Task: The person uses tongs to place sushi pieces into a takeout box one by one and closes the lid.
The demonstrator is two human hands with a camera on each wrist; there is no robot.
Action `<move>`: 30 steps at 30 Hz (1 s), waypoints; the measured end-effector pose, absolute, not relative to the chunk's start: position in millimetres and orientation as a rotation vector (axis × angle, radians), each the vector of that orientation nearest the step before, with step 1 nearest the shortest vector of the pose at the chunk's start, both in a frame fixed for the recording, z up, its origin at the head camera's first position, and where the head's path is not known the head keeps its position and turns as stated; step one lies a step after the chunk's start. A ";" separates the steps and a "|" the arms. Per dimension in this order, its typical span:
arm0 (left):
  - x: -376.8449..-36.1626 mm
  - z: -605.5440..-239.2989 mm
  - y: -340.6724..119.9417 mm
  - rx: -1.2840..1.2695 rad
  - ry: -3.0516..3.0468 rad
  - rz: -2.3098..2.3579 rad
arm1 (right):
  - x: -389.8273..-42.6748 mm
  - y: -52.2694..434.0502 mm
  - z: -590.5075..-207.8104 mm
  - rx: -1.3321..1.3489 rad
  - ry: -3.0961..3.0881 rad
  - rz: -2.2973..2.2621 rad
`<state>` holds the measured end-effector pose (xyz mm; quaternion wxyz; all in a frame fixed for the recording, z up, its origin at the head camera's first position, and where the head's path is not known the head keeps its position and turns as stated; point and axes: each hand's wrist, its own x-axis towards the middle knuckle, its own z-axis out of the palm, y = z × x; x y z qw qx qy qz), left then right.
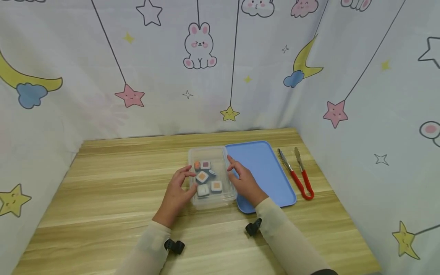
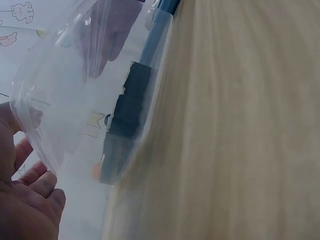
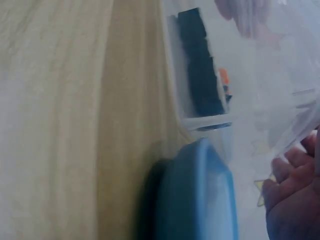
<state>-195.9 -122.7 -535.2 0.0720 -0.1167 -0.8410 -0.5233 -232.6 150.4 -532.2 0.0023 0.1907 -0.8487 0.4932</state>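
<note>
A clear plastic box (image 1: 210,202) with a clear lid stands mid-table and holds several toy sushi pieces (image 1: 203,177). My left hand (image 1: 189,177) grips the box's left edge, fingers curled over the lid rim and thumb at the side. My right hand (image 1: 232,172) grips the right edge the same way. In the left wrist view my left hand (image 2: 30,190) touches the clear rim (image 2: 30,107), with dark sushi pieces (image 2: 127,110) behind the wall. The right wrist view shows my right hand (image 3: 295,195) by the box (image 3: 200,122), again with the sushi pieces (image 3: 200,70) inside.
A blue tray (image 1: 264,172) lies just right of the box, its near-left corner under my right wrist. Red-handled metal tongs (image 1: 299,173) lie right of the tray. Printed curtains close the table's back and both sides. Bare wood lies left of the box and in front of it.
</note>
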 end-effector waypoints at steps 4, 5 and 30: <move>-197.1 -529.6 -123.4 -0.404 -2.564 -1.487 | -233.5 149.4 -522.7 0.608 -2.727 1.420; -197.7 -527.8 -122.5 -0.432 -2.567 -1.452 | -233.9 148.0 -519.5 0.620 -2.744 1.376; -203.1 -499.3 -123.6 -0.699 -2.886 -1.128 | -231.7 146.7 -483.5 0.727 -3.015 0.737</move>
